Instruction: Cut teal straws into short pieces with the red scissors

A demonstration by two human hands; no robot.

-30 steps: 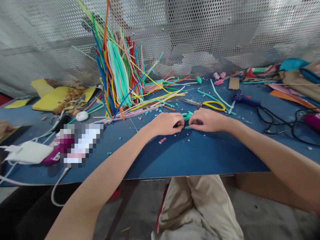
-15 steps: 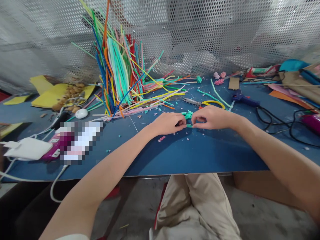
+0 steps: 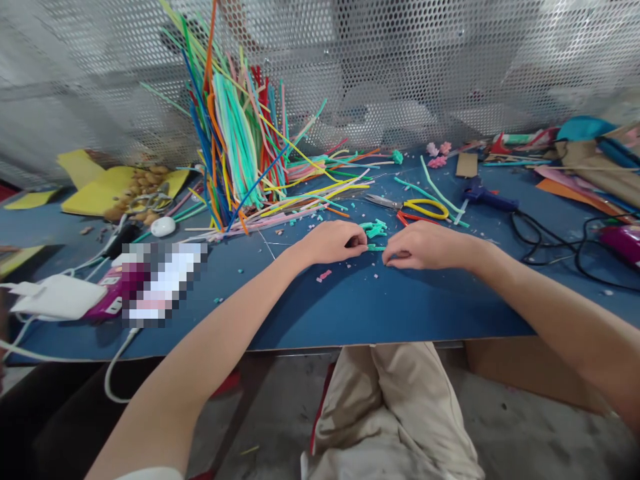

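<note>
A short green fuzzy stem piece stretches between my two hands, low over the blue table. My left hand pinches its left end with thumb and fingertips. At its right end are the curled fingertips of my right hand, closed together around that end. Just behind the piece lies a small pile of green cut pieces, close to my left fingers. Scissors with yellow and red handles rest behind my right hand. A pink scrap lies in front of my left hand.
Colourful fuzzy stems stand and lie at the back left. A blue glue gun with a black cable is at the right. A phone, white charger and purple power strip lie left. Perforated metal stands behind the blue table.
My right hand has moved slightly right and down, and my left hand slightly left, widening the gap between them. More of the green pile and the scissors' red handle now shows.
</note>
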